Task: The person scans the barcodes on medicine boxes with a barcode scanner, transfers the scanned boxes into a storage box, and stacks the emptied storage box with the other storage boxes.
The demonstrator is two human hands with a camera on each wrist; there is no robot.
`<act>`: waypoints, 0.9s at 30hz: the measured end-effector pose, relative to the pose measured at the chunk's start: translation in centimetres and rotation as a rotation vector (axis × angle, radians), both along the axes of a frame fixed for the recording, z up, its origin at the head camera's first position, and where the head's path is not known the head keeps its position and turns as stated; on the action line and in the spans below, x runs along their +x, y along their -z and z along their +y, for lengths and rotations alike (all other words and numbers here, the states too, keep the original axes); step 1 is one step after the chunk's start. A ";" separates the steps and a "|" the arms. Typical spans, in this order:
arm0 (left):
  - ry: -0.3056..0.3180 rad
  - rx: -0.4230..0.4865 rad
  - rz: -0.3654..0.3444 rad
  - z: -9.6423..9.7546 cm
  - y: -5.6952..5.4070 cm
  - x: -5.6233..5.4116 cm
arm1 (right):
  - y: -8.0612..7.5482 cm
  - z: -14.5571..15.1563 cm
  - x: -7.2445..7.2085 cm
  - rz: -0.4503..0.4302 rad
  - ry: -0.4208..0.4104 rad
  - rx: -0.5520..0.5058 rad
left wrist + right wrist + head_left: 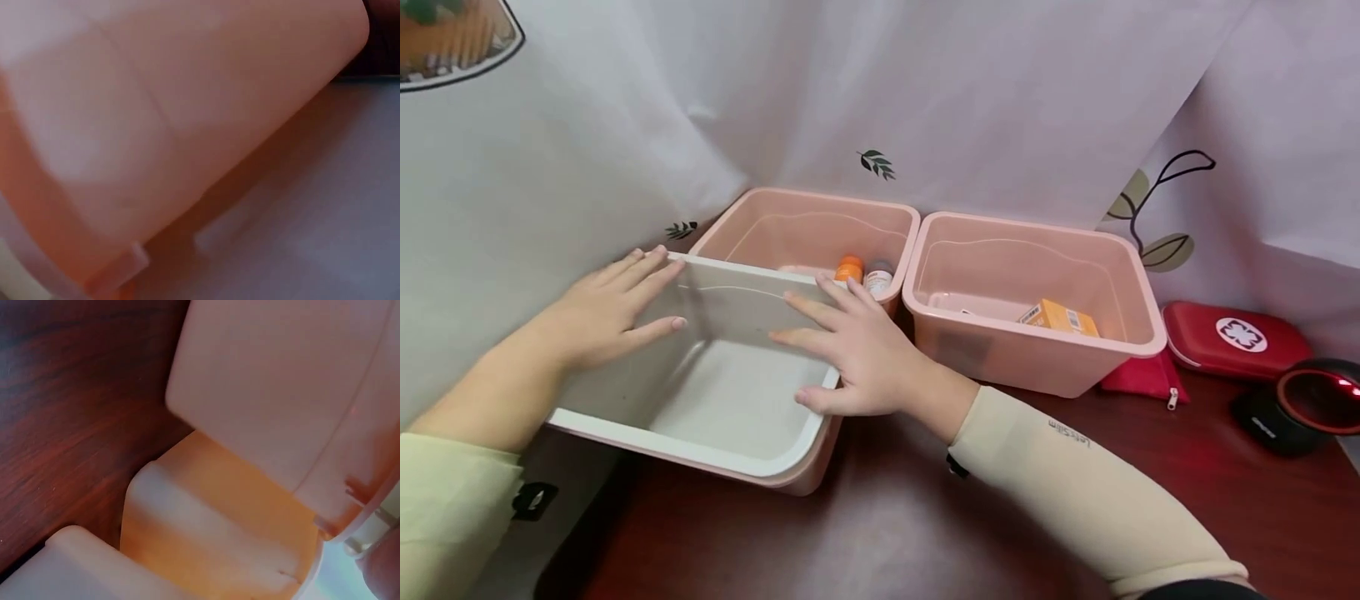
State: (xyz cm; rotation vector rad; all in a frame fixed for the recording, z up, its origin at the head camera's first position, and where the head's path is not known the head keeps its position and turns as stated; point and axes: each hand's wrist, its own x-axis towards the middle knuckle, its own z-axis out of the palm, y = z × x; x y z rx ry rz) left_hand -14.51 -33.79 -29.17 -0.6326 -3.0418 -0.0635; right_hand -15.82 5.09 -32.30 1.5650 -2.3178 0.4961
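A white bin (722, 396) stands at the table's left side, with a pink bin (811, 475) showing below its rim. My left hand (613, 308) rests at the white bin's far left rim, its fingers straight and the thumb pointing inward. Over the right rim lies my right hand (861, 354), fingers spread across the corner. Neither hand curls round anything. In the left wrist view the pink bin's wall (125, 137) fills much of the frame. From the right wrist, its outer side (275, 381) appears close up, with fingertips (384, 569) at the rim.
Behind stands a second pink bin (820, 202) holding an orange-capped bottle (850, 268) and a white bottle (878, 279). A third pink bin (1033, 229) contains an orange box (1060, 317). To the right lie a red case (1202, 333), a red pouch (1142, 379) and a black device (1285, 417).
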 end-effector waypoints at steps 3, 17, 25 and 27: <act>-0.003 0.017 0.007 0.0 0.1 -0.3 | 0.1 0.0 -0.5 -0.003 -0.005 -0.010; 0.117 0.234 0.163 1.8 -1.4 0.7 | -1.2 9.3 0.3 -0.073 0.052 -0.034; 0.508 0.276 0.337 12.1 -3.5 6.5 | -2.3 22.5 3.7 -0.040 0.155 0.111; 0.581 0.257 0.341 14.6 -3.5 7.4 | -2.5 25.0 5.0 -0.057 0.190 0.137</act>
